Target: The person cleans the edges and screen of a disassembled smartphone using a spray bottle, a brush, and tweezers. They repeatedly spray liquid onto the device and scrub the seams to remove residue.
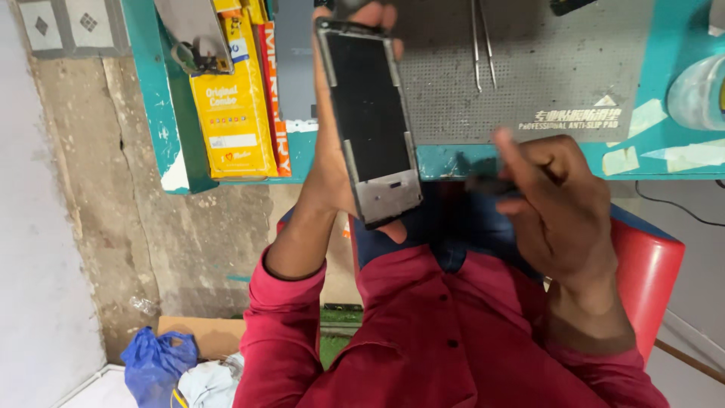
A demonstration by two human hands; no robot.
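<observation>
Head view, looking down. Flat rectangular phone frame (370,121) with dark inner panel and bare grey metal lower end, held upright-tilted above the near edge of the teal workbench (664,30). Left hand (332,162) wrapped around the frame from behind, fingertips showing over its top edge and thumb at its bottom corner. Right hand (555,204) just beside the frame's lower end, apart from it, fingers curled narrow around a slim dark tool (491,185), blurred, kind not discernible. Grey textured anti-slip mat (559,75) on the bench behind both hands; thin metal tweezers (482,41) lying on the mat, well apart from the frame. Yellow cardboard box (232,106) and red-orange flat box (273,91) lying on the bench left of the frame. Translucent tape roll (698,94) at the bench's right end, pale tape strips (680,155) stuck near it. Red long-sleeved shirt (423,340) below; red seat (646,264) at right; blue plastic bag (155,363) on the floor, lower left.
</observation>
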